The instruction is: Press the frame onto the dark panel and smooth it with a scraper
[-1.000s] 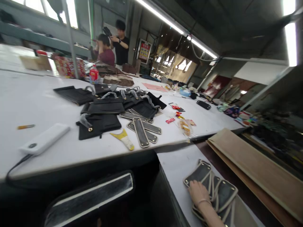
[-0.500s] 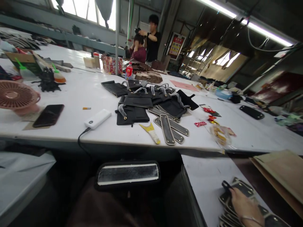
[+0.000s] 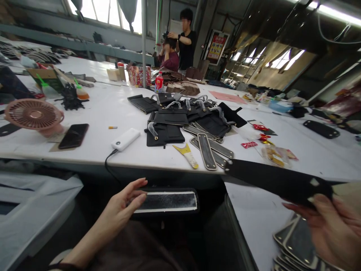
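Note:
My right hand (image 3: 329, 222) grips the end of a long black strip (image 3: 270, 180), which points left over the table edge. Below that hand lies a stack of grey pieces with pale edges and rivets (image 3: 296, 241). My left hand (image 3: 131, 199) is raised with its fingers apart and holds nothing. It is at the left end of a dark panel with white border strips (image 3: 169, 201), in front of my lap; whether it touches the panel is unclear. Black bag pieces with wrapped handles (image 3: 169, 118) lie on the white table (image 3: 98, 107).
Near the table's front are a pink fan (image 3: 35, 114), a phone (image 3: 73, 136), a white power bank with a cable (image 3: 125, 139), a yellow tool (image 3: 186, 154) and wrapped snacks (image 3: 275, 156). Two people (image 3: 186, 39) are behind the table. A pole (image 3: 144, 49) rises from it.
My left hand has come into view, open, beside the bordered panel. My right hand has risen from the stack, holding the black strip. The view has shifted slightly.

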Motion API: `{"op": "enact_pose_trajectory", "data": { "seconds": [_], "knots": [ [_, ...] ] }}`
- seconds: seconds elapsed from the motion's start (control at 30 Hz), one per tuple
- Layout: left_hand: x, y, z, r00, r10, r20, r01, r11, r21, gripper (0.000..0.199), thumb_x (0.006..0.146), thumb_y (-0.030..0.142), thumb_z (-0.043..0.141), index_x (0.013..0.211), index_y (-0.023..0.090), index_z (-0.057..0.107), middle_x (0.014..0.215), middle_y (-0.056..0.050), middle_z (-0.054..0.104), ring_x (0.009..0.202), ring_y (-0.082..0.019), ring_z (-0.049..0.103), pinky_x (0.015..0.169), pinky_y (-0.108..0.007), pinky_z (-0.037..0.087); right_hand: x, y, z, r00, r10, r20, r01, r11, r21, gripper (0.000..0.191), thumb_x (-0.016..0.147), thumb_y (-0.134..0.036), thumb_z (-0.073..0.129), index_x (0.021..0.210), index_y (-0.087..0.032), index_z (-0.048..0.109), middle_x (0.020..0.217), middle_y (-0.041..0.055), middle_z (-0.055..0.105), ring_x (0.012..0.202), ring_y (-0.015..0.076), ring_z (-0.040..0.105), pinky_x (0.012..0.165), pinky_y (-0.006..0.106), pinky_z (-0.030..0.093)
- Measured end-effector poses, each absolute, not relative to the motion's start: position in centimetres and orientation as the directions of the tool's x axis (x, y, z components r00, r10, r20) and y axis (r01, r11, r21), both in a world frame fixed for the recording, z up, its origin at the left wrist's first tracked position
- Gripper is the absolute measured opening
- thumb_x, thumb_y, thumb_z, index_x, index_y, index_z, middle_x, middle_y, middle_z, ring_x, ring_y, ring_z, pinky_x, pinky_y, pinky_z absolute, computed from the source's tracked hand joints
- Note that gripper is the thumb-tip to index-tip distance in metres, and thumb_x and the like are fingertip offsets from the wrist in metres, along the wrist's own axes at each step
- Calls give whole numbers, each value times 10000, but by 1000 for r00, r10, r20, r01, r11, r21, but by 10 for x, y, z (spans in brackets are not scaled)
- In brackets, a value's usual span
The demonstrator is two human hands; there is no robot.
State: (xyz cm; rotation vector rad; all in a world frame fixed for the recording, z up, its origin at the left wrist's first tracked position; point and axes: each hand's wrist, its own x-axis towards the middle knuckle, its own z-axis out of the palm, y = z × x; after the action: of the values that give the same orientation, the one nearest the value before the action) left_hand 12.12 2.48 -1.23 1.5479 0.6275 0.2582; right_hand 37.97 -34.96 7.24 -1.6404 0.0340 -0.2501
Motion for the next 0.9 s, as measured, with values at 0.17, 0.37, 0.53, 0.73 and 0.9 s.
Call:
{"op": "enact_pose_trajectory", "data": {
  "seconds": [0.17, 0.37, 0.53, 0.73, 0.9],
  "knots": [
    [112, 10, -17, 776, 534, -336, 190, 310, 932, 714, 784, 672, 571, 1288, 166, 560, 1213, -131, 660, 961, -273, 677, 831, -364, 561, 302, -255, 47, 957, 70, -280, -288, 142, -947, 522, 457, -446, 904, 860, -268, 624, 812, 13, 659, 575, 166, 617, 476, 338, 572],
    [76, -4, -9, 645, 571, -508, 176, 536, 826, 553, 718, 619, 687, 1080, 201, 697, 920, -54, 736, 821, -262, 677, 617, -298, 556, 251, -227, -23, 823, 308, -477, -531, 122, -838, 538, 601, -430, 868, 959, -197, 539, 787, -18, 685, 605, 164, 643, 488, 306, 599],
    [67, -8, -21, 616, 547, -567, 176, 606, 776, 421, 714, 532, 741, 987, 213, 713, 831, -32, 715, 699, -209, 651, 545, -258, 515, 245, -227, -45, 802, 340, -490, -533, 38, -845, 728, 634, -484, 840, 1171, -188, 448, 836, 36, 728, 617, 205, 664, 507, 347, 600],
    [82, 6, -35, 616, 586, -526, 212, 520, 828, 335, 706, 471, 774, 889, 195, 721, 813, -30, 725, 744, -182, 650, 689, -245, 518, 264, -227, -43, 827, 328, -457, -435, -142, -889, 570, 650, -558, 792, 1002, -166, 574, 653, 9, 674, 485, 209, 637, 400, 273, 501],
    [93, 18, -34, 559, 646, -519, 341, 392, 855, 407, 660, 540, 761, 812, 166, 707, 679, -16, 684, 595, -149, 592, 496, -194, 447, 285, -223, -45, 820, 368, -438, -374, -235, -897, 476, 625, -585, 790, 785, -155, 665, 612, 13, 635, 482, 165, 589, 379, 229, 453]
  ]
}}
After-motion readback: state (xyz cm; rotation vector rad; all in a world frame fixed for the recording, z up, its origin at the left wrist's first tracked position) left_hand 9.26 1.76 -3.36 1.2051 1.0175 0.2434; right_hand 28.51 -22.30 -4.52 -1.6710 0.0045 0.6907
